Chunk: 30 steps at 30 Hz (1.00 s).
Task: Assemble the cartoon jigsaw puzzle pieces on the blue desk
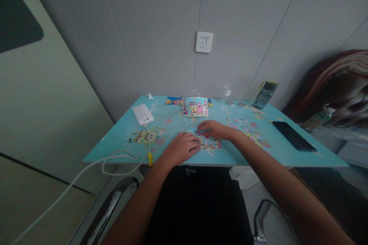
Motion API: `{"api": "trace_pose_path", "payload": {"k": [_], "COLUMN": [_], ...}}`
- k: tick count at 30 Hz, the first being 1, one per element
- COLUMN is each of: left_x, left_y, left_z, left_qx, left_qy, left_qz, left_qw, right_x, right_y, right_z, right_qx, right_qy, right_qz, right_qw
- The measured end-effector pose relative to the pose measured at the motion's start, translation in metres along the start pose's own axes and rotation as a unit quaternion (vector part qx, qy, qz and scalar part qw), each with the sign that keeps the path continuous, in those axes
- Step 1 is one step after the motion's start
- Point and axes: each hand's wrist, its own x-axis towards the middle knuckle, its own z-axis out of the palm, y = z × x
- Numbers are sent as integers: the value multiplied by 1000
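Observation:
A colourful, partly joined jigsaw puzzle (211,143) lies flat near the front edge of the blue cartoon-printed table. My left hand (184,147) rests at its left side, fingers stretched over the border and close together. From the right, my right hand (214,129) reaches over the top of the puzzle, its fingers curved down with a gap at the thumb. Both hands' fingertips touch or nearly touch the pieces; anything small beneath them is hidden. Just behind stands a cartoon picture card (195,107), tilted up.
A white power bank (143,115) with a cable trailing off the left edge lies on the left. To the right are small scattered pieces (244,125), a black phone (293,136) and a dark bottle (265,95). A wall with a socket (204,42) closes off the back.

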Motion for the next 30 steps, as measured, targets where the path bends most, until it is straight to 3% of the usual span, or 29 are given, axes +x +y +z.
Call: {"api": "trace_pose_path", "payload": {"k": [16, 30], "left_x": [-2, -2], "left_y": [-2, -1], "left_z": [3, 3], "left_qx": [-3, -5], "left_qy": [5, 4], "left_qz": [-5, -11], "left_qw": [1000, 1000], "right_x": [1, -2], "right_y": [9, 7], "right_z": [4, 7], "right_qx": [-92, -114], "right_qy": [30, 46], "right_qz": [-90, -98], "right_qw": [991, 988]}}
